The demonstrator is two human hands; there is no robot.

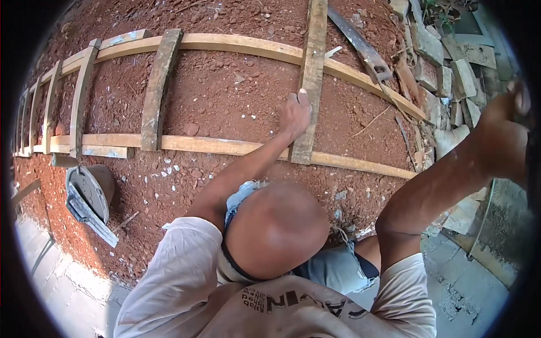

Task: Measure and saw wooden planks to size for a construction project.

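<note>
A ladder-like frame of two long wooden rails (236, 44) and several crosspieces lies on red soil. My left hand (295, 115) is closed at the edge of a weathered wooden plank (313, 56) that crosses both rails, with a digit resting on top of it. Up at the right rim, well away from the frame, I hold my right hand (504, 141) raised with its fingers curled. Whatever is in it is lost in the dark edge of the picture. Beyond the plank, a handsaw (360, 48) rests by the far rail.
A bucket (93, 191) with a tool across its rim stands left of me. Broken bricks and rubble (445, 73) are piled at the right. My bare knee (276, 231) is close below my left forearm. Grey paving (73, 293) borders the soil nearest me.
</note>
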